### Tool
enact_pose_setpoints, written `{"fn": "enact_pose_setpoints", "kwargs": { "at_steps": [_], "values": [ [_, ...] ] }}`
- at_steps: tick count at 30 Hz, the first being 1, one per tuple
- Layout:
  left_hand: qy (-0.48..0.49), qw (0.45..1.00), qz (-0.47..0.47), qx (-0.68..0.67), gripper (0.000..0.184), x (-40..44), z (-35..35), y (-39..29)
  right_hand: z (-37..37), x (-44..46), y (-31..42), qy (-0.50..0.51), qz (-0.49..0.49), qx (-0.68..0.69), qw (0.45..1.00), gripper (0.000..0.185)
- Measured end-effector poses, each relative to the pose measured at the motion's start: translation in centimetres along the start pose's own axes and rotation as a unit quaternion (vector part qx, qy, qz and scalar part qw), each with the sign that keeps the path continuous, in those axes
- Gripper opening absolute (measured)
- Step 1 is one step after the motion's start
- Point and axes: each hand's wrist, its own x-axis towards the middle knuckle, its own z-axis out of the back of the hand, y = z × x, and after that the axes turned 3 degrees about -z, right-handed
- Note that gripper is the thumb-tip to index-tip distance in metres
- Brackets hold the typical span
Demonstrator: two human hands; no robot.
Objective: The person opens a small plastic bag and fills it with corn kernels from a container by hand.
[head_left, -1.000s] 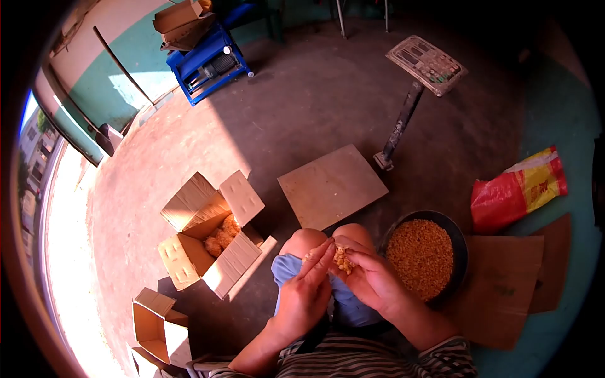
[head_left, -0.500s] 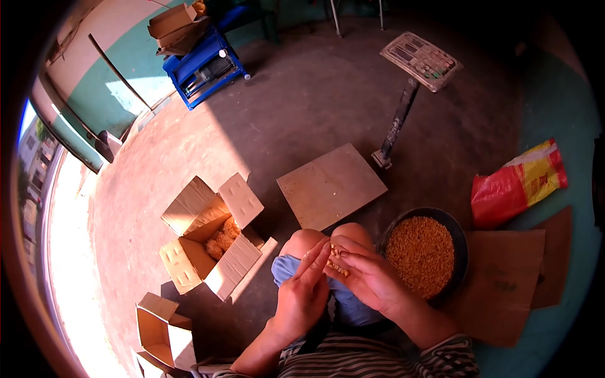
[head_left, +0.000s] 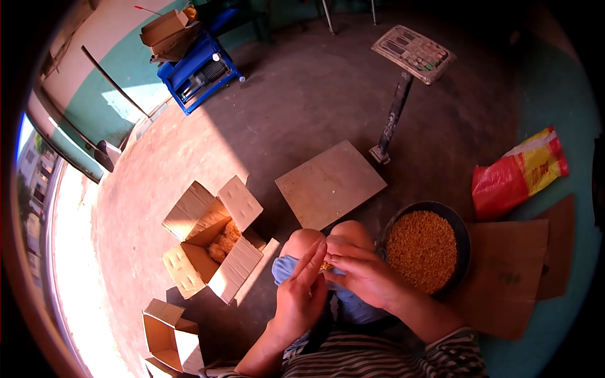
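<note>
Curled around yellow kernels (head_left: 326,266), my right hand (head_left: 365,275) points left; whether my left hand (head_left: 302,295), pointing far, grips anything I cannot tell. Between my hands, the kernels' long axis is hidden. Basin rim (head_left: 465,252) near right; floor (head_left: 290,107) stretches far beyond a flat plate (head_left: 331,184).

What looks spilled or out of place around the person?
No clear spill: the grains sit inside the dark basin. Slightly odd, the open cardboard box seems to perch askew on the blue machine.
</note>
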Motion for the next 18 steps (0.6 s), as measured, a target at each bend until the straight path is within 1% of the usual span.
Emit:
{"fn": "enact_pose_setpoints", "kwargs": {
  "at_steps": [2, 3, 5, 6, 8, 9, 11, 12, 14, 15, 17, 18],
  "values": [
    [-0.002, 1.0, 0.0, -0.003, 0.061, 0.0, 0.0, 0.0, 0.8, 0.0, -0.2, 0.007, 0.016, -0.015, 1.0, 0.033],
    [-0.004, 1.0, 0.0, -0.006, 0.061, 0.1, 0.0, 0.1, 0.8, -0.3, 0.0, 0.007, 0.016, -0.014, 1.0, 0.033],
    [-0.006, 1.0, -0.007, -0.003, 0.061, 0.1, 0.0, 0.3, 0.3, -1.3, 0.8, -0.005, 0.01, -0.047, 0.999, 0.043],
    [-0.008, 1.0, -0.014, 0.0, 0.061, 0.1, 0.0, 0.4, 0.2, -1.8, 1.2, -0.006, 0.01, -0.046, 0.999, 0.043],
    [-0.013, 1.0, -0.009, 0.006, 0.058, 0.2, 0.1, 0.2, 0.3, -2.7, 2.2, 0.07, 0.027, -0.044, 0.996, 0.046],
    [-0.017, 1.0, -0.004, 0.01, 0.055, 0.2, 0.0, 0.0, 0.7, -3.0, 2.9, 0.061, 0.029, -0.045, 0.997, 0.046],
    [0.0, 0.999, 0.043, -0.019, 0.055, 0.3, 0.3, -0.8, 1.9, -4.3, 4.3, 0.064, 0.095, -0.072, 0.991, 0.048],
    [-0.003, 1.0, 0.027, -0.013, 0.056, 0.2, 0.1, -0.4, 3.1, -4.8, 4.8, 0.007, 0.126, -0.073, 0.989, 0.048],
    [-0.004, 0.999, 0.034, -0.021, 0.056, 0.2, 0.1, -0.5, 6.1, -5.6, 5.3, -0.123, 0.198, -0.104, 0.967, 0.039],
    [0.003, 0.998, 0.06, -0.037, 0.057, 0.3, 0.1, -0.8, 8.4, -5.9, 5.4, -0.179, 0.225, -0.115, 0.951, 0.036],
    [0.002, 0.999, 0.034, -0.031, 0.057, 0.5, -0.2, -0.5, 15.7, -7.1, 3.3, -0.354, 0.21, -0.219, 0.885, 0.031],
    [-0.001, 1.0, 0.023, -0.022, 0.057, 0.6, -0.1, -0.4, 18.5, -7.5, 2.0, -0.398, 0.174, -0.267, 0.86, 0.029]
  ]
}}
